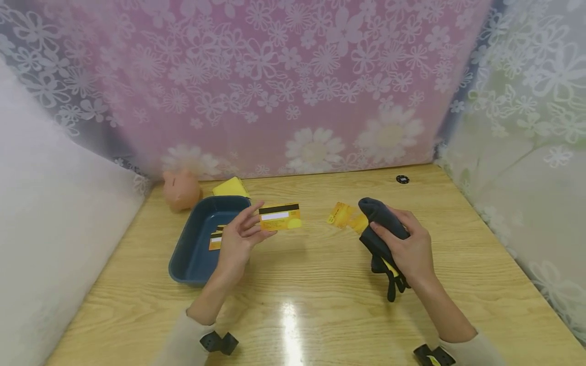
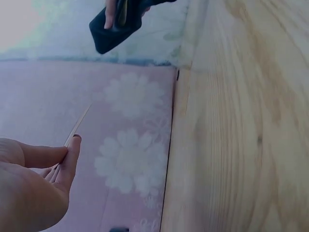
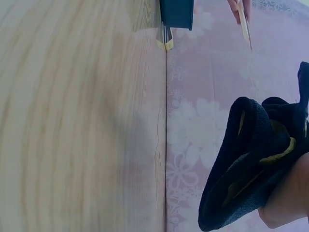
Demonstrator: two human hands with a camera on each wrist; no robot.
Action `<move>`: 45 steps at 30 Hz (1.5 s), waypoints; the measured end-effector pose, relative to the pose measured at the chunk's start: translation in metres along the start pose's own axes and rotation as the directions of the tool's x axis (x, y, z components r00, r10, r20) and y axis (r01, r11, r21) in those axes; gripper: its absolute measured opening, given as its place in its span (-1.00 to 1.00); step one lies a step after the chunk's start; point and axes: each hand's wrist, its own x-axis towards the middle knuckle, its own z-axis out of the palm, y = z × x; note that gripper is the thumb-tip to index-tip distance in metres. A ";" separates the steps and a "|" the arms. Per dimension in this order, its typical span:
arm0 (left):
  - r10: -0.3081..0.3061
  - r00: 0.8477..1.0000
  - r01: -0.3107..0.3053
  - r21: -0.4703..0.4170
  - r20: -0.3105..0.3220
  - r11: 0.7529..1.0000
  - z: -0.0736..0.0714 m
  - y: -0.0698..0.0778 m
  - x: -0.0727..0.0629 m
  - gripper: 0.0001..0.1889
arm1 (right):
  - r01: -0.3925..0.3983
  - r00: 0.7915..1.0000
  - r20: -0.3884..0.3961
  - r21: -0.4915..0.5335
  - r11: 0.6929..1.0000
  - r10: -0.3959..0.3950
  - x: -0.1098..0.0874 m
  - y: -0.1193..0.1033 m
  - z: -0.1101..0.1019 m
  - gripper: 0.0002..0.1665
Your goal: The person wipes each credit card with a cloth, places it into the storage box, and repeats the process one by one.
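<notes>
My left hand (image 1: 234, 249) pinches a yellow-orange bank card (image 1: 280, 217) between thumb and fingers. Its black stripe and white strip face the head camera; the left wrist view catches the card (image 2: 79, 122) nearly edge-on. In my right hand (image 1: 414, 249) is a folded dark cloth item (image 1: 384, 223), gripped above the table, with yellow inside its folds and dark ends hanging down. The right wrist view shows this cloth (image 3: 251, 159) close up; its exact kind is unclear. Two yellow-orange cards (image 1: 341, 214) lie on the table just left of it, one partly hidden.
A blue tray (image 1: 183, 272) stands on the left with several cards (image 1: 215, 241) inside, partly behind my left hand. Beyond it are a pink piggy bank (image 1: 181, 190) and a yellow object (image 1: 231, 187). A black round chip (image 1: 403, 179) lies at the back right. Flowered cloth walls enclose the table.
</notes>
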 end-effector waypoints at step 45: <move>-0.239 0.969 0.226 0.641 -0.068 0.734 -0.118 -0.022 0.004 -0.24 | -0.013 1.000 -0.008 -0.030 0.999 0.013 -0.001 -0.003 -0.005 -0.40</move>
